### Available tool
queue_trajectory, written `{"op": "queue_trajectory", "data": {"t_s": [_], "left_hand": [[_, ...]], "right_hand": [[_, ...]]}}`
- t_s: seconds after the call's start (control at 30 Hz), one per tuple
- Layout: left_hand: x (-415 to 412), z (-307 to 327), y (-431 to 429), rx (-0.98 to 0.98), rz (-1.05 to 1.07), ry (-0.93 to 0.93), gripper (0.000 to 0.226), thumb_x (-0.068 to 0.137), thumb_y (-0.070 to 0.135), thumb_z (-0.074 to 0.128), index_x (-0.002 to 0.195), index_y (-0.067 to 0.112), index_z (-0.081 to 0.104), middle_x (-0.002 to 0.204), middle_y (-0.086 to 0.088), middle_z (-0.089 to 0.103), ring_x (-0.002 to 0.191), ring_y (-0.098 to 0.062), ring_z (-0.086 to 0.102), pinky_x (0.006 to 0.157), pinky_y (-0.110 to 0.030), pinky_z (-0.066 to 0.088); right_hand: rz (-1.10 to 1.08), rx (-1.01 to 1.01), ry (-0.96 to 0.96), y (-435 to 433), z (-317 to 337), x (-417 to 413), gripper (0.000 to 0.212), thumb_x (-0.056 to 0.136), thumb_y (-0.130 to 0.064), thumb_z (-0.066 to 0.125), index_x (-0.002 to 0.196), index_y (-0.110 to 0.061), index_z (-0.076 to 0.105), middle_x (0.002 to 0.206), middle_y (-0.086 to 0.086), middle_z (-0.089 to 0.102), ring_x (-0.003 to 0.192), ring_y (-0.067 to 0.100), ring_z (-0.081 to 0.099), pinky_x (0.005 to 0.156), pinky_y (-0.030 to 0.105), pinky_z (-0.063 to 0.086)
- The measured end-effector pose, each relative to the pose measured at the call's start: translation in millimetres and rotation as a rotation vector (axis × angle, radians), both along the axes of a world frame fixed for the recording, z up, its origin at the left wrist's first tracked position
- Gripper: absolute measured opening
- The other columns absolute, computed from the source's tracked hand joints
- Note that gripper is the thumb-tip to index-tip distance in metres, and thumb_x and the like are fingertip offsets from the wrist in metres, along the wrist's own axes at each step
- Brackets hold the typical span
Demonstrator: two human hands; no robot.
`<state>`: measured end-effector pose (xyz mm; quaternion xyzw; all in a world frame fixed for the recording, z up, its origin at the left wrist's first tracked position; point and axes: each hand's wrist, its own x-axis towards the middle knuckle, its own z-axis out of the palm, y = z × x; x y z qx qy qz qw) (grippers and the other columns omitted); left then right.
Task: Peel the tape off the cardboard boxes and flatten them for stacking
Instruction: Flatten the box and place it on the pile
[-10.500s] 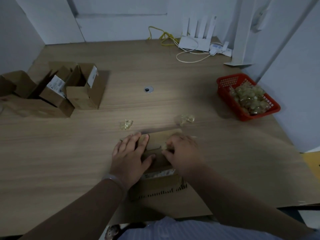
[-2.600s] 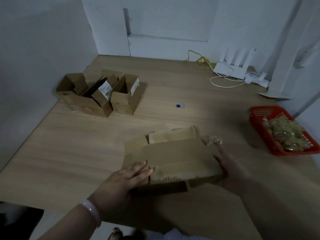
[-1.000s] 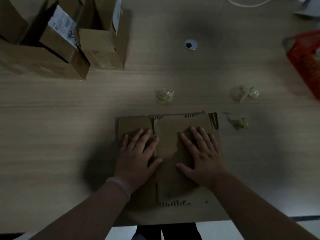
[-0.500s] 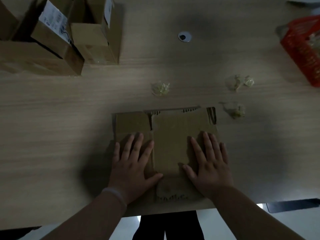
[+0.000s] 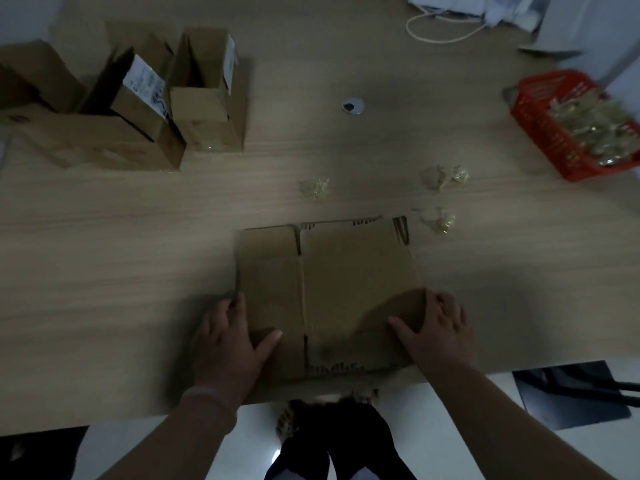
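Observation:
A flattened cardboard box point(image 5: 346, 278) lies on the wooden table point(image 5: 104, 271), close to its front edge. My left hand point(image 5: 225, 341) holds the box's left edge, thumb on top and fingers curled at the side. At the box's near right corner, my right hand point(image 5: 436, 334) has its thumb on top and its fingers over the right edge. Three crumpled wads of peeled tape point(image 5: 314, 188) point(image 5: 443, 175) point(image 5: 438, 220) lie just beyond the box.
Several standing cardboard boxes point(image 5: 204, 98) cluster at the far left, one with a white label point(image 5: 143, 81). A red basket point(image 5: 533, 109) full of tape wads sits at the far right. A cable hole point(image 5: 353, 106) and a white cable point(image 5: 440, 32) lie further back.
Both hands slid off the top of the flattened box, where they pressed flat, outward to its left and right edges. The box stays in place.

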<state>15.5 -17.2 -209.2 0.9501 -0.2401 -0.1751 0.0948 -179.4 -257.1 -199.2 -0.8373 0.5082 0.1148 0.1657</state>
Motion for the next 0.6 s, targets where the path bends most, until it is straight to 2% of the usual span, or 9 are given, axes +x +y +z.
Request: {"op": "queue_trajectory", "data": {"t_s": [0.1,0.23,0.37,0.5,0.6], "left_hand": [[-3,4,2,-0.04,0.163,0.079,0.095,0.073,0.066,0.063,0.148,0.025,0.022,0.147,-0.008,0.031,0.132,-0.029,0.034,0.105,-0.043,0.036],[6,6,-1,-0.17,0.293,0.264,0.086,0.06,0.052,0.081,0.132,0.019,0.047,0.126,-0.007,0.055,0.114,-0.028,0.054,0.094,-0.045,0.048],[6,5,-1,-0.145,0.339,0.348,0.081,0.054,0.049,0.086,0.121,0.015,0.055,0.122,-0.008,0.058,0.109,-0.028,0.056,0.092,-0.043,0.05],[-7,3,-5,-0.086,0.33,0.361,0.09,0.052,0.052,0.086,0.125,0.016,0.046,0.13,-0.009,0.042,0.122,-0.031,0.043,0.099,-0.042,0.042],[-14,5,-15,-0.176,0.331,0.404,0.081,0.058,0.041,0.087,0.122,0.016,0.044,0.127,-0.01,0.048,0.119,-0.032,0.046,0.098,-0.044,0.043]], "right_hand": [[-0.118,0.048,-0.057,9,6,-8,0.082,0.078,-0.067,0.057,0.142,-0.019,0.036,0.138,0.008,0.043,0.127,0.029,0.04,0.106,0.041,0.034],[-0.358,0.252,-0.208,13,12,-7,0.08,0.068,-0.05,0.08,0.133,-0.015,0.049,0.125,0.009,0.057,0.113,0.03,0.055,0.096,0.042,0.048],[-0.443,0.344,-0.242,15,18,-16,0.072,0.072,-0.044,0.08,0.129,-0.01,0.054,0.119,0.009,0.062,0.098,0.025,0.06,0.082,0.035,0.049],[-0.507,0.328,-0.28,20,21,-38,0.073,0.077,-0.039,0.077,0.135,-0.009,0.045,0.127,0.012,0.055,0.111,0.031,0.055,0.087,0.038,0.048],[-0.543,0.327,-0.343,24,27,-54,0.072,0.077,-0.036,0.077,0.136,-0.011,0.043,0.128,0.011,0.055,0.11,0.03,0.055,0.079,0.034,0.044]]}}
